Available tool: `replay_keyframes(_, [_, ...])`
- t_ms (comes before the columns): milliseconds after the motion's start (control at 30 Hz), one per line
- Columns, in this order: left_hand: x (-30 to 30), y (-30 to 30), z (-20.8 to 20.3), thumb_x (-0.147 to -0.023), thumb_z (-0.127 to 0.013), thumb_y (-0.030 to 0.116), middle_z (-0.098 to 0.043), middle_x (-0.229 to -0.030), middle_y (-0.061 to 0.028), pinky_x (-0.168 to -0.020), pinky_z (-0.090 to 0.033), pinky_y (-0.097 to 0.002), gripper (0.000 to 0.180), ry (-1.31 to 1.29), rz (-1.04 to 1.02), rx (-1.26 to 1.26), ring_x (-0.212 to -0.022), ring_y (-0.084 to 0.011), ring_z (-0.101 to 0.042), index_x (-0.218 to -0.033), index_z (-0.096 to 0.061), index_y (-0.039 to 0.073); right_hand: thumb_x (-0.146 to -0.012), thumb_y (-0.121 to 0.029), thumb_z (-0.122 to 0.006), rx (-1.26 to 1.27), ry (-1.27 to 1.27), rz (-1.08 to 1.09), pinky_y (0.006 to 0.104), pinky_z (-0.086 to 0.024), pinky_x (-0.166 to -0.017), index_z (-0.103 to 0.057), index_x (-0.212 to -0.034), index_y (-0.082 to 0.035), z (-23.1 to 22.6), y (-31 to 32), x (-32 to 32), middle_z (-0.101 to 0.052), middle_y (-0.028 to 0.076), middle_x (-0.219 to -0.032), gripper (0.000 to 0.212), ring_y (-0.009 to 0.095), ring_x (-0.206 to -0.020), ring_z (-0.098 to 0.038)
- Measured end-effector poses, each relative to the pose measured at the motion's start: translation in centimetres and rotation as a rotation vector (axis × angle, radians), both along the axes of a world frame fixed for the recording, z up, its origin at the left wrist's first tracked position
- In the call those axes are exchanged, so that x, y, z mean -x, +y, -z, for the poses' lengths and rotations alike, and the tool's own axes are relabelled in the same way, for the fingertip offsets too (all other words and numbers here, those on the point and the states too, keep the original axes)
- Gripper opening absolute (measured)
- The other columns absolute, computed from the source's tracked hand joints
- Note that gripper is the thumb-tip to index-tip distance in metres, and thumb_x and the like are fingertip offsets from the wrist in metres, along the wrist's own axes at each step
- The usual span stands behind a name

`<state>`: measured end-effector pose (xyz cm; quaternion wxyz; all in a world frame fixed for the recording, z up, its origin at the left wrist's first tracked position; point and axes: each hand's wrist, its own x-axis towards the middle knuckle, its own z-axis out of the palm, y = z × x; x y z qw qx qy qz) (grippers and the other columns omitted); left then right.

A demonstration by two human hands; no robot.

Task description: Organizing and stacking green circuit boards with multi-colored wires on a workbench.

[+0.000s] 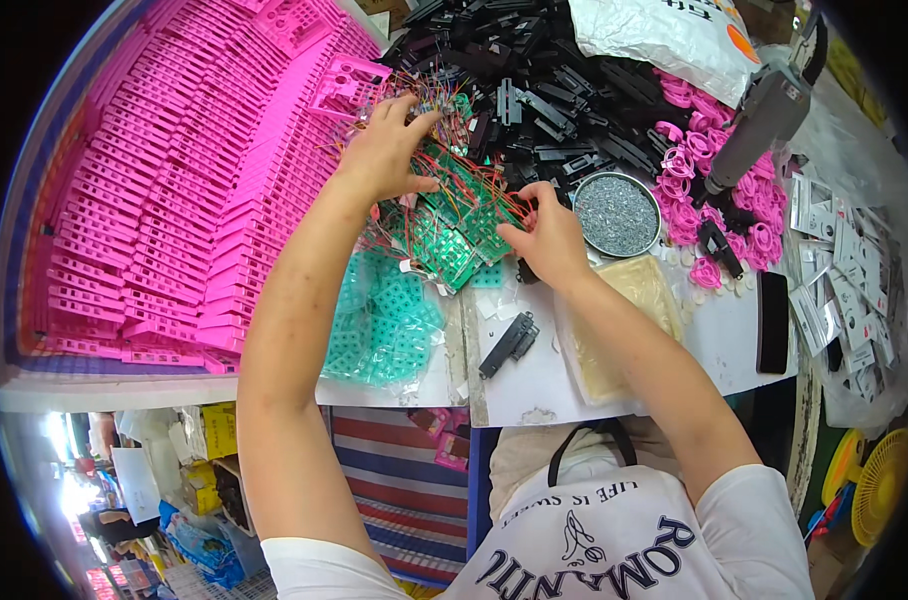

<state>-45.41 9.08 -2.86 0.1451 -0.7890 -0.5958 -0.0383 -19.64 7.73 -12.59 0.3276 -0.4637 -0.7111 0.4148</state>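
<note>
My left hand (386,155) reaches over a heap of thin coloured wires (444,105), its fingers and thumb spread apart. Just beyond its fingertips lies a pink plastic frame (349,88). My right hand (552,238) is at the right edge of a pile of green circuit boards (449,235) with red wires. Its thumb and forefinger are apart and touch the pile; nothing plainly sits between them. Below that hand, a small black plastic part (509,345) lies on the white tabletop (534,395).
Pink plastic frames (164,190) stand in packed rows at left. Black plastic parts (544,95) cover the back. A round tin of small screws (617,213), pink rings (684,190), a grey electric screwdriver (759,130), a black phone (772,322) and a bag of teal pieces (384,320) surround my hands.
</note>
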Motion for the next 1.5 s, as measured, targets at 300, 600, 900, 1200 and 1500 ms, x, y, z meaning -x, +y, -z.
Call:
replay_keyframes(300, [-2.9, -3.1, -0.6, -0.064, -0.085, 0.019, -0.052, -0.132, -0.0063, -0.116, -0.028, -0.0546, 0.072, -0.003, 0.151, -0.11, -0.13, -0.0293, -0.046, -0.13, -0.054, 0.016, -0.075, -0.017, -0.077, -0.558, -0.167, -0.023, 0.042, -0.048, -0.081, -0.053, -0.111, -0.008, 0.2, -1.1, -2.1, -0.06, 0.011, -0.1, 0.044, 0.032, -0.095, -0.058])
replay_keyframes(600, [-4.5, -3.1, 0.9, -0.059, -0.089, 0.041, -0.055, -0.117, -0.0048, -0.116, -0.024, -0.0575, 0.075, 0.207, 0.035, -0.011, -0.12, -0.0238, -0.051, -0.121, -0.056, 0.016, -0.075, -0.021, -0.077, -0.624, -0.294, -0.191, 0.0407, -0.051, -0.077, -0.058, -0.098, -0.009, -0.8, -1.0, -2.3, -0.058, 0.008, -0.095, 0.031, 0.029, -0.094, -0.057])
replay_keyframes(900, [-3.2, -4.1, 1.1, -0.057, -0.087, 0.046, -0.056, -0.107, -0.0043, -0.109, -0.032, -0.0528, 0.065, 0.082, 0.119, -0.12, -0.111, -0.025, -0.053, -0.105, -0.059, 0.013, -0.087, -0.04, -0.066, -0.48, -0.485, -0.202, 0.0434, -0.054, -0.06, -0.069, -0.075, -0.006, -2.1, -1.3, -0.5, -0.069, 0.013, -0.069, 0.036, 0.033, -0.065, -0.069])
replay_keyframes(1200, [-3.1, -4.5, 2.7, -0.055, -0.085, 0.05, -0.06, -0.091, -0.0018, -0.104, -0.037, -0.0471, 0.057, 0.069, 0.052, -0.219, -0.098, -0.0223, -0.058, -0.094, -0.062, 0.015, -0.087, -0.033, -0.062, -0.432, -0.513, -0.155, 0.0455, -0.055, -0.063, -0.073, -0.071, -0.007, -1.3, -1.7, 1.9, -0.069, 0.015, -0.07, 0.033, 0.034, -0.067, -0.069])
replay_keyframes(1500, [-3.5, -4.7, 2.3, -0.062, -0.08, 0.055, -0.064, -0.094, -0.0024, -0.105, -0.037, -0.0472, 0.054, 0.069, 0.107, -0.086, -0.1, -0.0231, -0.061, -0.096, -0.07, 0.014, -0.086, -0.036, -0.065, -0.424, -0.454, -0.139, 0.0456, -0.055, -0.064, -0.073, -0.075, -0.007, -2.0, -1.8, 1.8, -0.069, 0.015, -0.072, 0.032, 0.034, -0.069, -0.07])
